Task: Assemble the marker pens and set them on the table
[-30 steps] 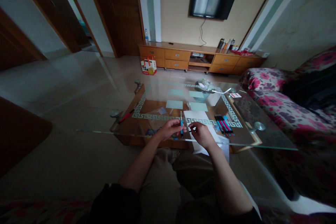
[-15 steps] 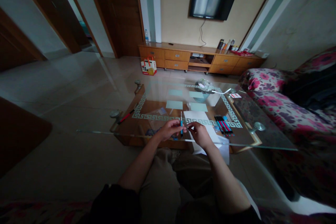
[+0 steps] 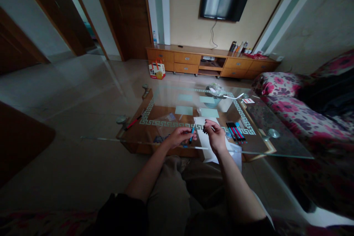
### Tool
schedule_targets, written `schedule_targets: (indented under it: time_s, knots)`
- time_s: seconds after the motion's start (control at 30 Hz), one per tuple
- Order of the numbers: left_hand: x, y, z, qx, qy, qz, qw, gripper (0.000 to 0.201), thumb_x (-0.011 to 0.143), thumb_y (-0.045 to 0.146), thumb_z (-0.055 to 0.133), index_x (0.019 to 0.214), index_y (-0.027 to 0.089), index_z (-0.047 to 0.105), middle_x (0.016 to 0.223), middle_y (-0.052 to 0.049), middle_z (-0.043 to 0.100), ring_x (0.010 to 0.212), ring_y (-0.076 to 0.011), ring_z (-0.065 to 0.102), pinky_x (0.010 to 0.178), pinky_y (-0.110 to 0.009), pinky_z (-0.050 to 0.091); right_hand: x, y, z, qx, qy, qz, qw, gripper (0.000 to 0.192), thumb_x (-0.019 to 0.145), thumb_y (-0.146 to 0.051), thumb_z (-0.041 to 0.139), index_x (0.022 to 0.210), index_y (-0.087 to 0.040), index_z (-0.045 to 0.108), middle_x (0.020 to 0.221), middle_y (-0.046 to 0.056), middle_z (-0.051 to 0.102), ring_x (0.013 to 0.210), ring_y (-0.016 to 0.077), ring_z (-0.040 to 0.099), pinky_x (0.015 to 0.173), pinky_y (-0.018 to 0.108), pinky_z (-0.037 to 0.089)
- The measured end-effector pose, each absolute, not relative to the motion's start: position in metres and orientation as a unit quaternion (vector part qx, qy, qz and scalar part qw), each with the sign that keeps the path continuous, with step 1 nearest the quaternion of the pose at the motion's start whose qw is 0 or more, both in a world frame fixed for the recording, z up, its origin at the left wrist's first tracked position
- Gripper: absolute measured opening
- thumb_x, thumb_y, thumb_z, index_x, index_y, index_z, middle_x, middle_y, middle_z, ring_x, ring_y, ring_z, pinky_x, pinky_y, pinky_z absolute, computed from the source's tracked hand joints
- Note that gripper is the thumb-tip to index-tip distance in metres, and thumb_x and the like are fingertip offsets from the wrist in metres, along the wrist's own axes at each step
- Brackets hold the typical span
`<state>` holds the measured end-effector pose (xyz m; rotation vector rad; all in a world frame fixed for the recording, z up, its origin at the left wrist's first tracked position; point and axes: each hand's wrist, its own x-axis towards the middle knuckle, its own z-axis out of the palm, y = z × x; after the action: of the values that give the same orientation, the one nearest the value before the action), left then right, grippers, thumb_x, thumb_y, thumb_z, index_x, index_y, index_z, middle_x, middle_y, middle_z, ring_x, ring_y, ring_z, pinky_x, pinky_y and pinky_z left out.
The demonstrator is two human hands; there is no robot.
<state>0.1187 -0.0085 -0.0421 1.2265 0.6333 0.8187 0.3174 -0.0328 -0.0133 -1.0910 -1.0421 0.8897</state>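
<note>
My left hand [image 3: 178,137] is closed around a blue pen [image 3: 191,136], just above the near edge of the glass table. The pen leans slightly to the right, and a thin pale tip sticks up from its upper end. A small black pen part [image 3: 204,129] is pinched in the fingers of my right hand [image 3: 217,138]; its exact shape is too small to tell. A short gap separates it from the blue pen. White paper [image 3: 204,143] lies beneath my hands. To the right, several black, blue and pink pens [image 3: 235,132] lie side by side.
The glass table [image 3: 287,149] has a wooden shelf below. A red and black pen [image 3: 134,122] lies at its left. Farther back are a basket [image 3: 212,101], a white box [image 3: 225,105] and a red-and-white card [image 3: 248,100]. A floral sofa [image 3: 293,105] stands at the right.
My right hand has moved up and to the right with the black pen part, away from the blue pen. The blue pen has tilted to the right in my left hand.
</note>
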Motion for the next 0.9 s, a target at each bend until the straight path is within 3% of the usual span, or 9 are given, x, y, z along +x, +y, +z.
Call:
schedule_targets:
  time_s: [0.23,0.4,0.9]
  knots:
    - [0.1148,-0.0101,-0.0391,0.537,0.314,0.341,0.704,0.05,0.076,0.047,0.077,0.109,0.01,0.069,0.086,-0.012,0.073,0.07,-0.0159,0.068,0.048,-0.018,0.034,0.3158,-0.0304,-0.0117,-0.468,-0.367,0.422,0.684,0.038,0.073,-0.046,0.077,0.098,-0.021,0.064,0.082,0.002,0.069,0.068,0.0148,0.064,0.063,0.028,0.051]
    - [0.1142,-0.0095,-0.0418,0.526,0.302,0.349,0.715,0.05,0.072,0.045,0.08,0.104,0.008,0.071,0.076,-0.008,0.07,0.057,-0.0113,0.061,0.055,-0.023,0.043,0.3204,-0.027,-0.0166,-0.47,-0.354,0.388,0.709,0.039,0.076,-0.047,0.075,0.101,-0.022,0.061,0.086,0.002,0.068,0.075,0.0163,0.067,0.072,0.032,0.056]
    - [0.1134,-0.0076,-0.0433,0.545,0.3,0.357,0.697,0.048,0.074,0.046,0.078,0.103,0.008,0.073,0.071,-0.006,0.067,0.053,-0.0088,0.055,0.052,-0.021,0.042,0.3222,-0.0248,-0.0198,-0.475,-0.369,0.352,0.717,0.036,0.078,-0.046,0.073,0.101,-0.021,0.062,0.08,-0.001,0.065,0.071,0.0144,0.065,0.075,0.034,0.055]
